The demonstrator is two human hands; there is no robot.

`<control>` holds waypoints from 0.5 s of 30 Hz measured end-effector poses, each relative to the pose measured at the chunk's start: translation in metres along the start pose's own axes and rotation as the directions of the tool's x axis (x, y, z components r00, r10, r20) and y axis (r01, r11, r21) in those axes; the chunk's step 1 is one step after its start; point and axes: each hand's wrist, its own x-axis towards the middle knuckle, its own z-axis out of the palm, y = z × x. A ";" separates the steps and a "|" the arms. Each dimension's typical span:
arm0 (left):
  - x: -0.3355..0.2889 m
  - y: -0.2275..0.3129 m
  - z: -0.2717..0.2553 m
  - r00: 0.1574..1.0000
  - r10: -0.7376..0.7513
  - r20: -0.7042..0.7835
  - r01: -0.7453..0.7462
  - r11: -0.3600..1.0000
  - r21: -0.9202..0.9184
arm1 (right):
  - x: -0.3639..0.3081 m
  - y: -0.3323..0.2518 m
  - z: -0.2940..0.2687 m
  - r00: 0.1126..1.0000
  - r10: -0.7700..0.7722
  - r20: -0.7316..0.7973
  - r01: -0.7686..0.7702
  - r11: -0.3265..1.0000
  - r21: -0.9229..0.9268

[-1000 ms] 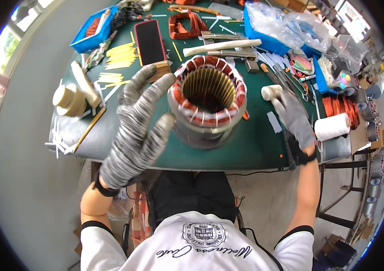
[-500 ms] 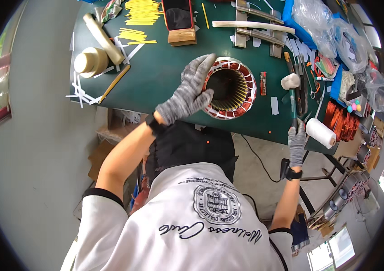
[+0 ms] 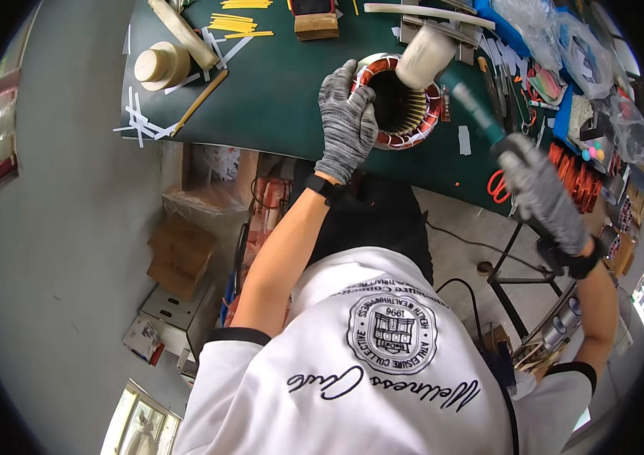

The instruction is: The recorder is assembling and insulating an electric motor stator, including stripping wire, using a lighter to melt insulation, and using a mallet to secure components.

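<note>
A motor stator (image 3: 403, 141) stands on the green table, with copper windings laced in white cord round its rim and slots lined in yellow inside. My gloved left hand (image 3: 348, 120) is closed on the stator's left rim, its thumb near the bore. Raised over the table, my gloved right hand (image 3: 540, 186) is wrapped round the green handle of a mallet (image 3: 426, 58). The mallet's pale head is above the stator's upper right rim and hides part of it. Motion blurs the right hand and mallet; whether the head touches the windings I cannot tell.
Red-handled scissors (image 3: 498, 186) and copper wire coils (image 3: 576, 178) lie at the right, near hand tools and plastic bags (image 3: 591, 72). At left are a cream stepped cylinder (image 3: 162, 65), a wooden stick (image 3: 200, 101) and white strips (image 3: 140, 121). Yellow strips (image 3: 232, 23) lie at the back.
My right hand has lifted the mallet from the table's right side and swung it up and left over the stator. My left hand stays on the rim, its fingers now more curled. The view has shifted.
</note>
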 end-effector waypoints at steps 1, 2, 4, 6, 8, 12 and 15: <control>0.001 -0.005 -0.008 0.994 0.103 0.022 -0.105 0.989 0.101 | 0.007 -0.018 -0.024 0.994 -0.092 -0.054 0.095 0.993 0.066; -0.003 -0.009 -0.015 0.979 0.198 0.057 -0.205 0.959 0.194 | -0.002 -0.030 -0.046 0.945 -0.224 -0.240 0.276 0.938 0.211; 0.003 -0.006 -0.002 0.970 0.244 0.016 -0.245 0.964 0.107 | 0.008 0.029 -0.119 0.559 -0.128 -0.819 0.515 0.828 0.221; 0.008 0.000 0.005 0.961 0.275 -0.038 -0.269 0.956 0.115 | 0.009 0.089 -0.132 0.416 -0.599 -0.684 0.453 0.789 -0.416; 0.010 -0.003 0.008 0.950 0.307 -0.066 -0.299 0.949 0.105 | 0.020 0.094 -0.025 0.524 -0.814 -0.250 -0.044 0.267 -0.963; 0.007 -0.010 -0.006 0.937 0.349 -0.005 -0.340 0.915 0.217 | 0.009 0.025 -0.003 0.925 -0.206 0.319 0.378 0.578 -0.724; 0.015 -0.004 -0.006 0.944 0.330 0.028 -0.328 0.921 0.212 | 0.008 0.052 -0.066 0.811 -0.577 0.097 0.535 0.665 -0.522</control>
